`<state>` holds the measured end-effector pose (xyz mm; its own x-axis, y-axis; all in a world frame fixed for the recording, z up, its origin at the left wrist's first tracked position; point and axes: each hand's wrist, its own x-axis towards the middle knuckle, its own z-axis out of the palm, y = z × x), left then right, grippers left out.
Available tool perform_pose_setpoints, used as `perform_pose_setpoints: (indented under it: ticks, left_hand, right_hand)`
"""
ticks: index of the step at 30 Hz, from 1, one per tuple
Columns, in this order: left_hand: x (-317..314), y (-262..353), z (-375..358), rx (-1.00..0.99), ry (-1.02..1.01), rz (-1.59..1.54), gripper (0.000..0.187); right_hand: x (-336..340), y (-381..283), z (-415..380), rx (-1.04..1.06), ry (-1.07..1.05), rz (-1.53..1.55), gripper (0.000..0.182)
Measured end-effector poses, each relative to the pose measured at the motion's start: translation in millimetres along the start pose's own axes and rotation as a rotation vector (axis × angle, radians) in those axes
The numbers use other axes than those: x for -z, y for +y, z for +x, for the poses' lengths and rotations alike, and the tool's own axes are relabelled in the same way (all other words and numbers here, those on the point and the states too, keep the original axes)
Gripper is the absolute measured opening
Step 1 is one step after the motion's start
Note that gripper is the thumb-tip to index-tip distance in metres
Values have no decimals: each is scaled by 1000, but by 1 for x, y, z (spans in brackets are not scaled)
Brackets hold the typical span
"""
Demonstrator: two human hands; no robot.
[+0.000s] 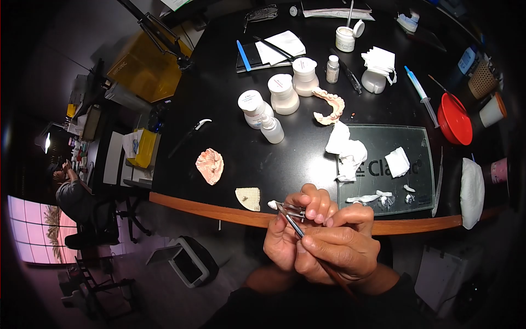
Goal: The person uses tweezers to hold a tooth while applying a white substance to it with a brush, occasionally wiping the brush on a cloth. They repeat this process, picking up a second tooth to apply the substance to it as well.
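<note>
My left hand (pixel 281 241) is closed around metal forceps (pixel 296 212), whose far end carries a small white tooth-shaped piece (pixel 272 204). In my right hand (pixel 342 249) is a thin brush (pixel 294 225) with a metal ferrule and a reddish-brown handle. The brush tip points up-left, close to the white piece, and crosses over the forceps in this view. Both hands are together over the table's front edge. Just beyond them lie a cream honeycomb pegged tray (pixel 248 198) and a glass slab (pixel 408 137) bearing white paste (pixel 367 198).
A pink dental model (pixel 210 166) and an arch-shaped model (pixel 330 107) lie on the black table. Several lidded jars (pixel 282 94) and a dropper bottle (pixel 272 129) stand behind. Crumpled tissues (pixel 350 156) cover part of the slab. At right are a red bowl (pixel 456 119) and a syringe (pixel 421 94). A person (pixel 76 192) sits far left.
</note>
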<state>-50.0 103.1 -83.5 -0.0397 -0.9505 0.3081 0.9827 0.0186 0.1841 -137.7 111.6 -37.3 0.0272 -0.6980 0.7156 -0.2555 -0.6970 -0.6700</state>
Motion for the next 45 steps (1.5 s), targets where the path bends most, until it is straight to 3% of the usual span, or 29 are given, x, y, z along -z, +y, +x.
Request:
perform_pose_setpoints:
  ticks: [45]
  left_hand:
    - [2, 3, 0, 54, -12, 10, 60]
  right_hand:
    - [4, -2, 0, -18, -33, 31, 23]
